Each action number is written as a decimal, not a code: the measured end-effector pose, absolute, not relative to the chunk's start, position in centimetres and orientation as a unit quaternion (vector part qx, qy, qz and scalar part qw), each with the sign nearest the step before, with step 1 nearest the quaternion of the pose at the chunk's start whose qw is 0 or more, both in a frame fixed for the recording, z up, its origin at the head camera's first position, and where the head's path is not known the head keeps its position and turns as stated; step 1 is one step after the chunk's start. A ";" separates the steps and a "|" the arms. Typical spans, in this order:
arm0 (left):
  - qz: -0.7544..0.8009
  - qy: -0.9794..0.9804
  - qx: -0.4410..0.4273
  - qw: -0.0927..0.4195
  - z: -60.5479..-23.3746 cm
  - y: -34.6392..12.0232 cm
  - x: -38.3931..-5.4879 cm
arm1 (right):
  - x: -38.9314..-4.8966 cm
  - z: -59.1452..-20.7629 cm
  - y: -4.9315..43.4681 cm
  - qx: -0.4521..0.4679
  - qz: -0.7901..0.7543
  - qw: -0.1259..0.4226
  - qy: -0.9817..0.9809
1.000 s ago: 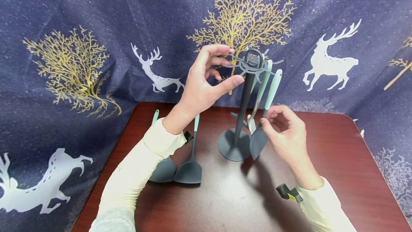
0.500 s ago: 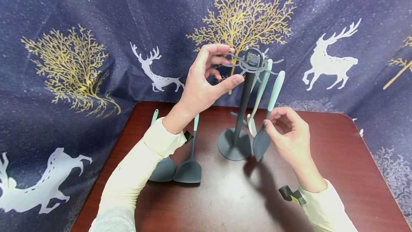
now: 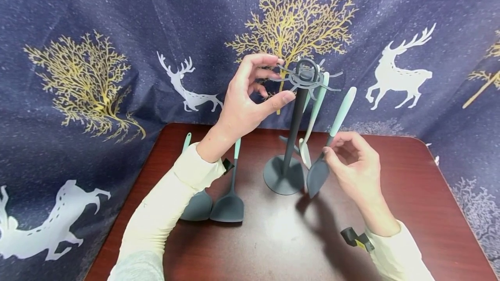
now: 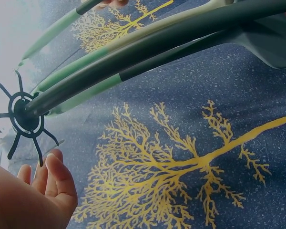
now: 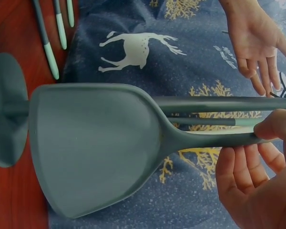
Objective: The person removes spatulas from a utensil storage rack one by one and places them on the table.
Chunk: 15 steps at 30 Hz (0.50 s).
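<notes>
My right hand (image 3: 357,170) pinches the dark shaft of a turner (image 5: 97,148) with a mint handle (image 3: 343,111). The turner hangs tilted, blade down, its handle top right of the utensil rack's hooks and apart from them in the head view. Loosely curved, my left hand (image 3: 250,94) stays at the left side of the hook ring (image 3: 306,77), fingertips at the hook ends. Whether every fingertip touches is unclear. The dark rack (image 3: 294,135) stands upright on its round base (image 3: 283,177). A cream-shafted utensil (image 3: 312,120) and another mint-handled one hang behind the pole.
On the reddish table (image 3: 269,246), two dark turners lie at the left, one (image 3: 228,207) beside another (image 3: 198,206) partly behind my left sleeve. Three mint handles (image 5: 51,61) show there in the right wrist view. A blue printed cloth (image 3: 211,16) hangs behind.
My right hand has moved slightly right with the turner. The handle's top has swung right, away from the rack's hook, so the turner leans more. My left hand holds its place.
</notes>
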<state>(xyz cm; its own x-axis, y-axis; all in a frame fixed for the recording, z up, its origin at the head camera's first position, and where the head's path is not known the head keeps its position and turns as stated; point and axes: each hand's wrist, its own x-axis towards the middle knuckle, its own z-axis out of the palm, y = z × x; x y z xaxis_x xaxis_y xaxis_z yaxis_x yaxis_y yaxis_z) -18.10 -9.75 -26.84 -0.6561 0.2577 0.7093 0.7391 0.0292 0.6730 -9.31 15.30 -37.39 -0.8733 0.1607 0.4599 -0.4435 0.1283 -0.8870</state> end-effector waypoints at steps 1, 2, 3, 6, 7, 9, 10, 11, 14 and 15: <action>-0.595 -0.689 -0.361 0.202 -26.8 -9.8 -18.1 | -9.2 -37.4 15.4 0.097 0.655 0.231 -0.712; -0.595 -0.688 -0.362 0.202 -26.8 -9.7 -18.1 | -9.2 -37.4 15.4 0.095 0.658 0.231 -0.711; -0.595 -0.688 -0.362 0.202 -26.8 -9.7 -18.1 | -9.1 -37.4 15.5 0.093 0.660 0.232 -0.709; -0.595 -0.688 -0.363 0.203 -26.9 -9.7 -18.1 | -9.0 -37.5 15.6 0.086 0.661 0.233 -0.708; -0.595 -0.687 -0.364 0.203 -26.9 -9.7 -18.1 | -9.0 -37.6 15.7 0.084 0.662 0.233 -0.707; -0.595 -0.686 -0.366 0.204 -26.9 -9.7 -18.1 | -9.0 -37.7 15.8 0.081 0.664 0.232 -0.706; -0.595 -0.686 -0.366 0.205 -26.9 -9.7 -18.1 | -9.0 -37.7 15.8 0.081 0.665 0.232 -0.705; -0.594 -0.686 -0.366 0.205 -26.9 -9.7 -18.1 | -9.0 -37.8 15.9 0.081 0.665 0.232 -0.705; -0.594 -0.685 -0.367 0.207 -26.9 -9.7 -18.2 | -8.9 -37.9 16.1 0.081 0.670 0.231 -0.701; -0.594 -0.686 -0.367 0.207 -26.9 -9.7 -18.2 | -8.9 -38.0 16.2 0.081 0.669 0.231 -0.701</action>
